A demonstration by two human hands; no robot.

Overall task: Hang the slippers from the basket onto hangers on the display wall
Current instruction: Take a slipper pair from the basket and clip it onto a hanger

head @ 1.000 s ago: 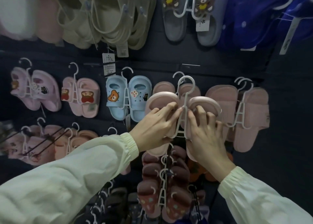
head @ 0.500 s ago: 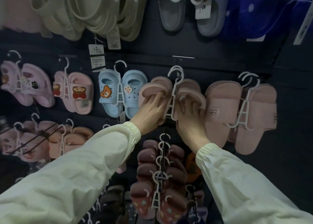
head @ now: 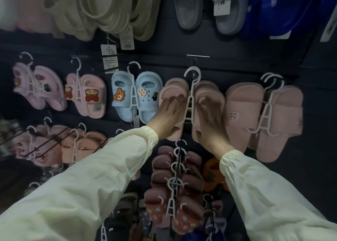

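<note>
Am getting one view only: head camera, so nothing overlapping with a second view. Lens pointing forward at display wall (head: 164, 45), nearly square-on. Sitting close enough that left hand (head: 169, 118) and right hand (head: 211, 126) are touching hung pink slippers (head: 207, 89) at frame centre. Left sleeve (head: 82, 191) filling lower left, right sleeve (head: 273, 195) filling lower right. Wide angle bending rows toward frame edges; upper left blurring.

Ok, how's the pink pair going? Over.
Left hand flat on left slipper, right hand on right slipper. White hanger between them looks hung. Nothing blocking.
</note>
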